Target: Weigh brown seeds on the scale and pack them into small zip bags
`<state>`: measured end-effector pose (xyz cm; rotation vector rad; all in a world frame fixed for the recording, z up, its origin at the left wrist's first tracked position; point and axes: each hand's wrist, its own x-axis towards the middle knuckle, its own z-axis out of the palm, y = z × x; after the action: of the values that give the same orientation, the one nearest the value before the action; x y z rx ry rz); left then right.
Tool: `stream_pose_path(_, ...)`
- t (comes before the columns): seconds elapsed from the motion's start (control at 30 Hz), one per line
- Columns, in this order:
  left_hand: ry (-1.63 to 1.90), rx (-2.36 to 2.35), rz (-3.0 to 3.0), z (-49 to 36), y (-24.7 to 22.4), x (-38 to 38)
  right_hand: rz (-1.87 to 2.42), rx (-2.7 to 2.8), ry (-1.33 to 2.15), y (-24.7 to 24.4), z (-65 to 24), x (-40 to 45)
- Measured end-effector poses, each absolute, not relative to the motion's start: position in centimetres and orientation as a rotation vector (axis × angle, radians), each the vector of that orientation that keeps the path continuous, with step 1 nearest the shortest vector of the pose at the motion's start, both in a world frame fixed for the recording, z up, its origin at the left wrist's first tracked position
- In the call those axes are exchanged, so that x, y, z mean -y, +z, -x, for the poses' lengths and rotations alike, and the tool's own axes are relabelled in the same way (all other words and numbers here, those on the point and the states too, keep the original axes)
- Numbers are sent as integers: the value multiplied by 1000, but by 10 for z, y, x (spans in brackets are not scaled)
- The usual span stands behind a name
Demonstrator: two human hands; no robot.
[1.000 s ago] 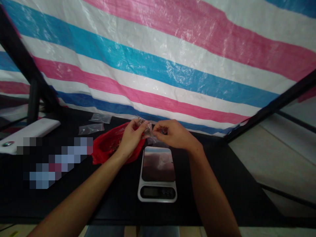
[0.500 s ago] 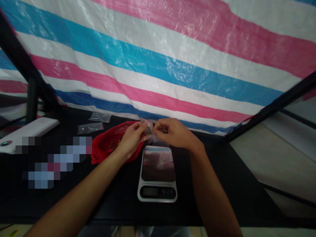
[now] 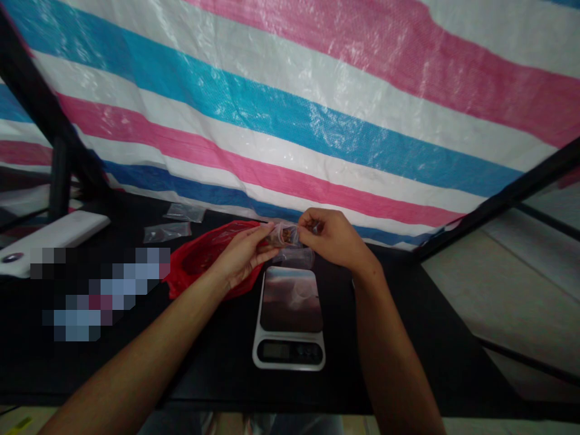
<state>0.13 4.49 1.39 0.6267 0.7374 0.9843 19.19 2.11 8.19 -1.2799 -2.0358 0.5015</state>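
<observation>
My left hand (image 3: 242, 257) and my right hand (image 3: 335, 238) pinch the two sides of a small clear plastic bag (image 3: 284, 235) holding something brown. The bag is held in the air just above the back of a white digital kitchen scale (image 3: 290, 320), whose dark platform and display face me. Below the bag, a piece of clear plastic (image 3: 296, 258) lies at the scale's back edge. A crumpled red plastic bag (image 3: 203, 260) lies under my left hand, with dark contents showing through.
The black table (image 3: 408, 338) holds several items. Two flat clear bags (image 3: 167, 232) lie left of the red bag, and a white box-like object (image 3: 54, 241) sits at far left. A pixelated patch (image 3: 99, 290) hides part of the table. A striped tarp (image 3: 290, 133) hangs behind.
My hands have lifted the small bag slightly and moved it right, above the scale's back edge. The clear plastic piece below it now shows more plainly.
</observation>
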Motion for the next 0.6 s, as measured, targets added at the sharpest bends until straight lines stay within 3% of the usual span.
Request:
stream_pose_path(0.33, 1008, -691, -455, -2, 23, -44, 1197, 2055, 560, 79, -185, -20)
stream_pose_path(0.6, 1491, -868, -720, 40, 21, -66, 1206, 2058, 573, 79, -188, -20)
